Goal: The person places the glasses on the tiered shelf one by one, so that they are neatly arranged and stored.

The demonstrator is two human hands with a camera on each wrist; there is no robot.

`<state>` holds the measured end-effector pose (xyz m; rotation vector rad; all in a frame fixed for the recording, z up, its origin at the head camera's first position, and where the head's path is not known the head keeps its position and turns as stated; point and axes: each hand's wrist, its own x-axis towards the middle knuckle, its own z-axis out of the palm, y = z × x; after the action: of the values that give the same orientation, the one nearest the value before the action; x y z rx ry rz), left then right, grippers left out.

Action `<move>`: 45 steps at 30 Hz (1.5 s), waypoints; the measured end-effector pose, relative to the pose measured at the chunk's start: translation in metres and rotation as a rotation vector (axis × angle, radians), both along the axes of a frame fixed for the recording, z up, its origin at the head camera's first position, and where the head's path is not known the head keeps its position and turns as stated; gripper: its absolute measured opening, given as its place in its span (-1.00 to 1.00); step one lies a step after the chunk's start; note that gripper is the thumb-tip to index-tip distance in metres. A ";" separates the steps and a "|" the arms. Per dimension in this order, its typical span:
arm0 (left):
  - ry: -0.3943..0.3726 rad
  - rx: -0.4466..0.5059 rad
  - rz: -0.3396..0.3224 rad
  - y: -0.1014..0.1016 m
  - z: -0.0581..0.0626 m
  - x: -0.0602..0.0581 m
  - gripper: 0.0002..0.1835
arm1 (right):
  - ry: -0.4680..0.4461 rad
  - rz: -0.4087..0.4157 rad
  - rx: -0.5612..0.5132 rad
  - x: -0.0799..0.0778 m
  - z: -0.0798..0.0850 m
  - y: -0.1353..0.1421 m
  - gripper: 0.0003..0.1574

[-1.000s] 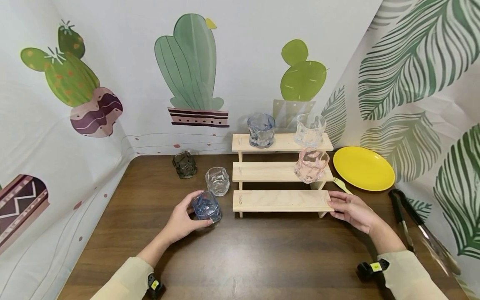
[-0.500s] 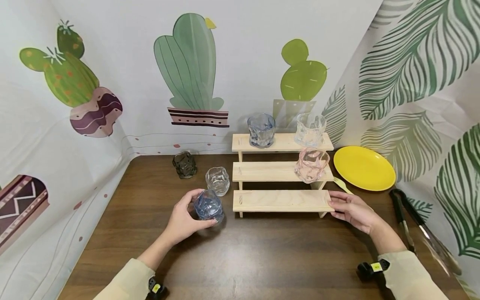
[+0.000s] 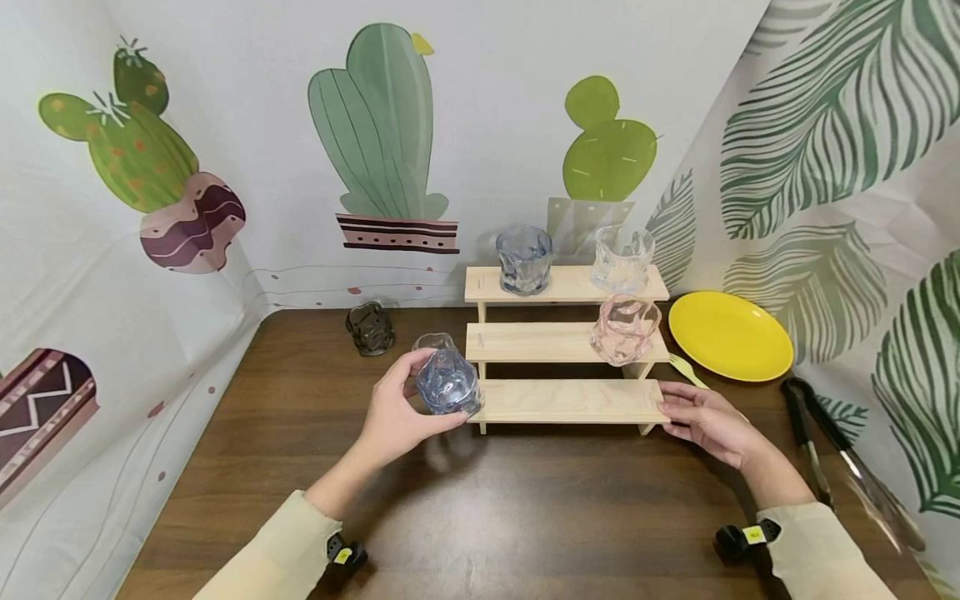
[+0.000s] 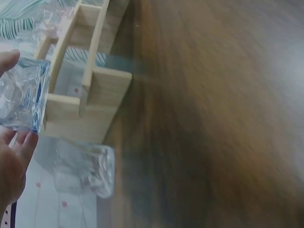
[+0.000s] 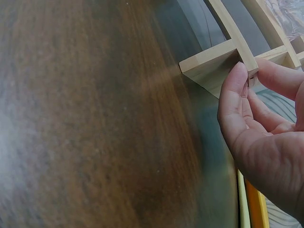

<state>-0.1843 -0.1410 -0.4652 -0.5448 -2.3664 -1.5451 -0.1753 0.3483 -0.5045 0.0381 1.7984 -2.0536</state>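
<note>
My left hand point(image 3: 397, 414) holds a blue glass tumbler point(image 3: 448, 385) between thumb and fingers, raised over the table at the left end of the bottom step. In the left wrist view the tumbler point(image 4: 23, 95) lies between thumb and fingertips. A clear tumbler point(image 3: 433, 341) is mostly hidden behind it. At the right end of the three-step wooden stand point(image 3: 562, 400), my right hand point(image 3: 705, 421) grips the bottom step; the right wrist view shows thumb and fingers pinching the board's end point(image 5: 244, 57).
Blue point(image 3: 524, 262) and clear point(image 3: 622, 260) tumblers stand on the top step, a pink tumbler point(image 3: 625, 331) on the middle one. A dark tumbler point(image 3: 370, 329) sits back left. To the right lie a yellow plate point(image 3: 730, 337), a pale fork point(image 3: 686, 369) and black-handled tongs point(image 3: 847, 458).
My left hand has lifted the blue tumbler and carried it right and away from me, up to the stand's left end, tilting it. The right hand keeps its grip on the step.
</note>
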 end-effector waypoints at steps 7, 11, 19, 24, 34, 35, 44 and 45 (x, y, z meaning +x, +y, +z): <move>0.015 -0.008 0.060 0.028 0.010 -0.012 -0.02 | -0.001 -0.005 0.003 -0.001 -0.001 -0.001 -0.52; 0.014 -0.020 0.062 0.043 0.017 -0.017 -0.02 | -0.008 -0.009 0.005 -0.001 -0.001 -0.001 -0.52; -0.003 -0.007 0.054 0.069 0.030 -0.027 -0.02 | -0.005 -0.004 0.002 0.000 -0.003 0.000 -0.50; 0.004 -0.031 0.059 0.084 0.030 -0.034 0.03 | -0.007 0.001 0.006 0.000 -0.001 0.000 -0.34; -0.012 -0.038 0.058 0.111 0.030 -0.050 0.00 | -0.015 -0.002 -0.004 0.000 0.000 0.000 -0.28; -0.010 -0.038 0.058 0.113 0.030 -0.051 0.00 | -0.015 -0.004 -0.005 0.000 0.000 0.000 -0.28; -0.028 -0.083 0.104 0.122 0.031 -0.056 0.00 | -0.005 0.000 -0.001 -0.001 -0.001 0.000 -0.42; -0.026 -0.085 0.106 0.122 0.031 -0.057 0.00 | 0.000 0.004 -0.003 -0.001 -0.001 0.001 -0.47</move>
<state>-0.2413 -0.0192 -0.4337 -0.4114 -2.4476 -1.4200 -0.1762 0.3491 -0.5059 0.0333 1.7938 -2.0532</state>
